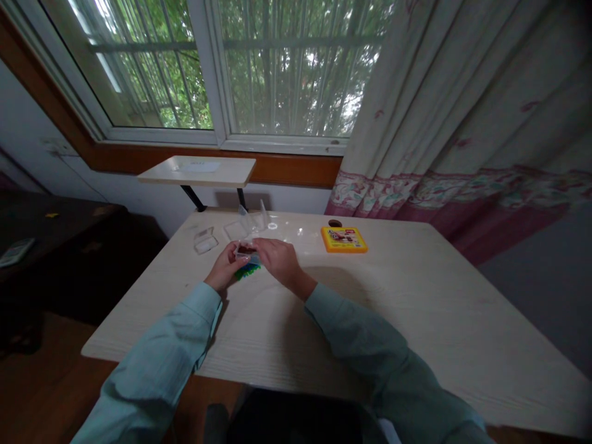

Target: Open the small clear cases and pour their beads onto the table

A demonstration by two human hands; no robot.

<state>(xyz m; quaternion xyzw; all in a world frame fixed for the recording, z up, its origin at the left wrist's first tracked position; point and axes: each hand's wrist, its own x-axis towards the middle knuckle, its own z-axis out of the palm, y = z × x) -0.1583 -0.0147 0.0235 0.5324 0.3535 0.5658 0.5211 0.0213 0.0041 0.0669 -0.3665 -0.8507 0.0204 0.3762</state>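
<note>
Holding a small clear box [245,250] between them, the left hand [225,266] and right hand [276,259] meet above the worktop [416,308], fingers closed on its ends. Something green [247,271] lies beneath the hands. Clear lids [206,240] rest just behind, a yellow box [344,239] off to the right. The held box shows dark contents, too small to tell.
</note>
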